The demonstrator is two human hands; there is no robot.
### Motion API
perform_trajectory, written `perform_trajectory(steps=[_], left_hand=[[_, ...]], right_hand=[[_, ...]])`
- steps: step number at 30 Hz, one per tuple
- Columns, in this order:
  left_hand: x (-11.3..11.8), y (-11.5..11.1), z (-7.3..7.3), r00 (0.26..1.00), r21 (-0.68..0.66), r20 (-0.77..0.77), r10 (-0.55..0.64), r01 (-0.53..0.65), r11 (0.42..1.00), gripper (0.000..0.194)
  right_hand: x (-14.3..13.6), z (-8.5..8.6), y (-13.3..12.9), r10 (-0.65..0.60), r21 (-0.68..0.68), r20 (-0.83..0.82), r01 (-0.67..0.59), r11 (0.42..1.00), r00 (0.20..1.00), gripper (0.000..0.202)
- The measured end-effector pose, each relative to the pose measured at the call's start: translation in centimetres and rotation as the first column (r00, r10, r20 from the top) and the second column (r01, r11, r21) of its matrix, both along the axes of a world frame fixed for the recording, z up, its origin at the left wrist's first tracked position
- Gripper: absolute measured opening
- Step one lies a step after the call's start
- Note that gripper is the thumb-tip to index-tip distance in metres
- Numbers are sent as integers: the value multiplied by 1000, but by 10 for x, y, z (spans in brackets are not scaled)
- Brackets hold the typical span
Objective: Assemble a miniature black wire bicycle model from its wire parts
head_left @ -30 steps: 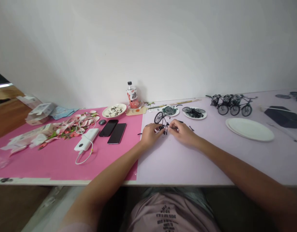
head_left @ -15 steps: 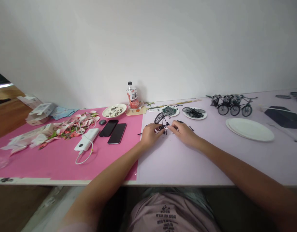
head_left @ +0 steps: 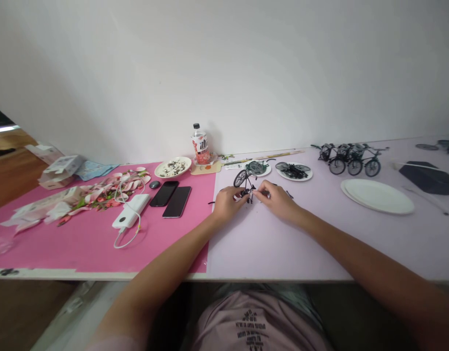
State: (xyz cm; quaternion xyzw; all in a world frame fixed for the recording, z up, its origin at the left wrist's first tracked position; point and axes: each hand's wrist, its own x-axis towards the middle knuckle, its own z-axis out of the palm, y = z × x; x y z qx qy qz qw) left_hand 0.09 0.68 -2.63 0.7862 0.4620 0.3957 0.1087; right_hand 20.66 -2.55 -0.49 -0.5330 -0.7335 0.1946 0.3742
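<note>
Left grip (head_left: 227,202) pinching lower part of tilted model bicycle (head_left: 241,178); right grip (head_left: 277,199) at its right side, cannot tell whether pinching.

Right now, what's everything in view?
Bicycle model: one, black, centre
Standing bicycles: at least three, dark, back right
Parts plates: two, white, back centre
Oval plates: two, white, right
Phones: two, black, centre left
Power bank: one, white, left
Bottle: one, red label, back centre
Bowl: one, white, beside bottle
Petal-like pieces: many, pink, left
Cloth: one, blue, left
Boxes: several, pale, left
Block: one, dark, far right
Left hand: one, holding bicycle model
Right hand: one, at bicycle model
</note>
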Motion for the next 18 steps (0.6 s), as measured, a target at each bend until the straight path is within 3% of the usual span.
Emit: perform_trajectory(steps=[11,18], left_hand=[[2,-1,3,1000,-34,15,12,-12,999,26],[5,-1,6,968,-177,249,16,29,984,30]], right_hand=[[0,3,-2,49,-24,-7,-49,999,999,21],[3,2,0,30,85,-37,-26,996,999,32]])
